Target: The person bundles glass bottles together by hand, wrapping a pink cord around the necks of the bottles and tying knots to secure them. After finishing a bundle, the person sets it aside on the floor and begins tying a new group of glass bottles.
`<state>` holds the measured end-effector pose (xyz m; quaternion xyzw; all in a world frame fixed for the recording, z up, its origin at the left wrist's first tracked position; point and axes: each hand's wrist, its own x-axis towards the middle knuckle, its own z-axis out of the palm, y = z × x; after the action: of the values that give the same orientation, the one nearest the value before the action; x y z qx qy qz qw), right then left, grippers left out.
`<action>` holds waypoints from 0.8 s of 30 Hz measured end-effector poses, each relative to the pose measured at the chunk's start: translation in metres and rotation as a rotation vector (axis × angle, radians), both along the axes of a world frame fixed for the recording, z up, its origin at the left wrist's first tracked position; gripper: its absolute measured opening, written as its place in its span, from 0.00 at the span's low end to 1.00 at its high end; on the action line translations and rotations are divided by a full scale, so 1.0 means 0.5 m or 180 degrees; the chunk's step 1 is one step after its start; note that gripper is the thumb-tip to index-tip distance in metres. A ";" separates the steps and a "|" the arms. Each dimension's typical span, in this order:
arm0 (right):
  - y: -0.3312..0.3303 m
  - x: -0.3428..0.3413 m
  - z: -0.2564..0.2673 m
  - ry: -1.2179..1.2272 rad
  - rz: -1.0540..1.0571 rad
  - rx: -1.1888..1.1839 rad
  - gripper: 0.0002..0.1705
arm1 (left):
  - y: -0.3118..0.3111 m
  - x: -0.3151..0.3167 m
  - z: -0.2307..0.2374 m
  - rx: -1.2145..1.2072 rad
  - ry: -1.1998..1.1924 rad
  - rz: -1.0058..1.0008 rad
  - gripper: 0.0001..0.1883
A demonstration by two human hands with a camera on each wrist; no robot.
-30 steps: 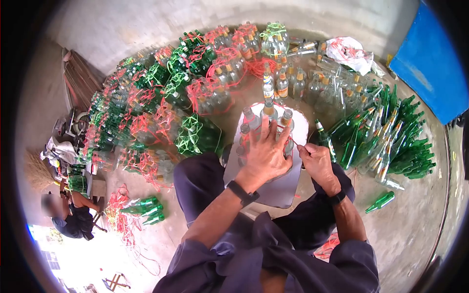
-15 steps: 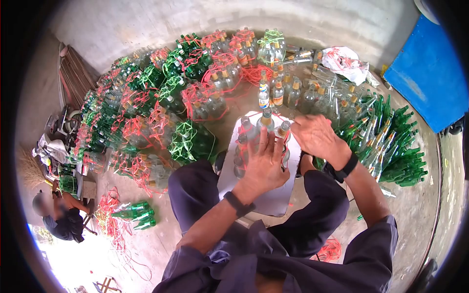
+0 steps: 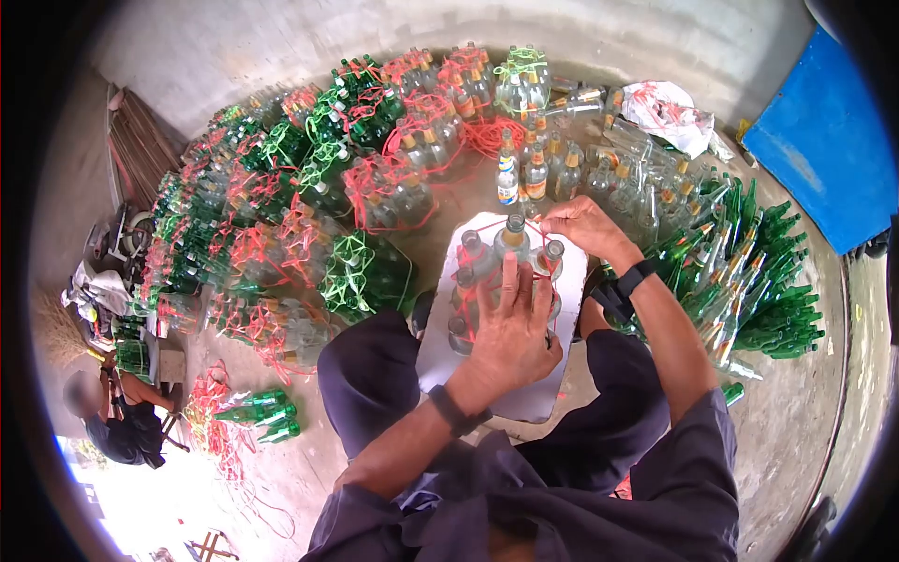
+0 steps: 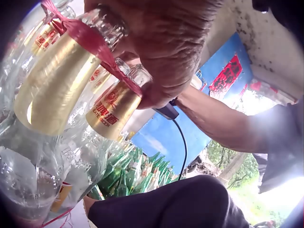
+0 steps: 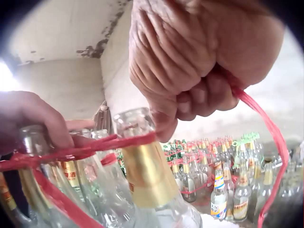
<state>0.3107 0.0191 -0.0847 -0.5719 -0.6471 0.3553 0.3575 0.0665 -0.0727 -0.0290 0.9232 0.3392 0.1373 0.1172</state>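
Several clear glass bottles stand grouped on a white board between the person's knees. My left hand lies over their tops with fingers spread among the necks. My right hand, at the far right side of the group, pinches a red plastic strip. In the right wrist view the strip runs tight across the bottle necks to the curled fingers of the right hand, and a loose length hangs from that fist. Gold-foiled necks with the strip around them fill the left wrist view, beside the left hand.
Tied bundles of clear and green bottles fill the floor at the left and back. Loose green bottles lie heaped at the right, near a blue panel. Another person sits at the far left; red strips lie nearby.
My right hand has moved from the near right of the bottles up to their far right side, drawing the red strip along. The left hand has stayed over the necks.
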 end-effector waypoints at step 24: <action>-0.273 -0.112 -0.030 0.0551 -0.0924 -0.0489 0.11 | 0.070 -0.208 0.045 0.0100 0.0140 -0.1362 0.41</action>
<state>0.2549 -0.1173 -0.1000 -0.6522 -0.4955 0.3963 0.4147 -0.0376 -0.0377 -0.0064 0.9787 0.1357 0.0943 0.1219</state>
